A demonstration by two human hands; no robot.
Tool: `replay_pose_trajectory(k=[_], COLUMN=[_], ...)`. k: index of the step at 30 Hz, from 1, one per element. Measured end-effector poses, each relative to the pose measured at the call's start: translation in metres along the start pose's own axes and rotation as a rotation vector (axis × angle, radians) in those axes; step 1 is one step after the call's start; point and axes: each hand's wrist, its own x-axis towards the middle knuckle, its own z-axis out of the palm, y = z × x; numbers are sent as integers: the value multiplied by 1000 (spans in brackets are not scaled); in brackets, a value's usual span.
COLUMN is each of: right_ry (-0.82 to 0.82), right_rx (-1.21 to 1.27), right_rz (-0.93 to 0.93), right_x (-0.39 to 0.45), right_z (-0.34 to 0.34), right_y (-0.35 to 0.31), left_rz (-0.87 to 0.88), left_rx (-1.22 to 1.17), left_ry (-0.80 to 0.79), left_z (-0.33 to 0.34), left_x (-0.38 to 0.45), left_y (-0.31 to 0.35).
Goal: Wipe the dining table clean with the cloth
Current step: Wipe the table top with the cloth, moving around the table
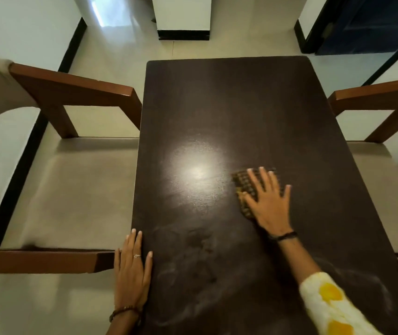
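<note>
A dark brown dining table [229,105] fills the middle of the view, with a bright light glare near its centre and faint smear marks near the front. My right hand [269,199] lies flat with fingers spread on a brown-yellow checked cloth [241,182], pressing it on the tabletop right of centre. Most of the cloth is hidden under the palm. My left hand [131,269] rests flat, fingers together, on the table's left edge near the front and holds nothing.
A wooden armchair with a beige seat [72,189] stands close against the table's left side. A second chair [381,165] stands against the right side. Pale tiled floor [125,52] lies beyond the far edge, with a white pillar [182,15] and a dark blue door [367,22].
</note>
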Motion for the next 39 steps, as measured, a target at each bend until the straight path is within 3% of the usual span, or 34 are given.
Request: replay_pose_trajectory(k=[4, 7, 16, 21, 23, 26, 31, 39], right_ry=[57, 73, 25, -5, 35, 20, 77, 14], right_rx=[58, 96, -17, -47, -57, -20, 58, 13], right_rz=[356, 446, -82, -343, -341, -129, 84, -259], right_x=[8, 20, 0, -11, -2, 17, 21, -33], right_z=[-1, 13, 55, 60, 56, 44, 48, 69], right_y=[-3, -58, -246, -250, -218, -173, -189, -251], left_rz=[-75, -126, -145, -166, -167, -150, -154, -249], left_rx=[-40, -36, -48, -37, -50, -48, -33, -57], left_ry=[51, 46, 81, 142, 154, 168, 186, 215], left_z=[1, 0, -4, -6, -5, -3, -4, -6], left_x=[0, 2, 1, 0, 0, 0, 1, 1], left_y=[-3, -4, -3, -1, -1, -1, 0, 0])
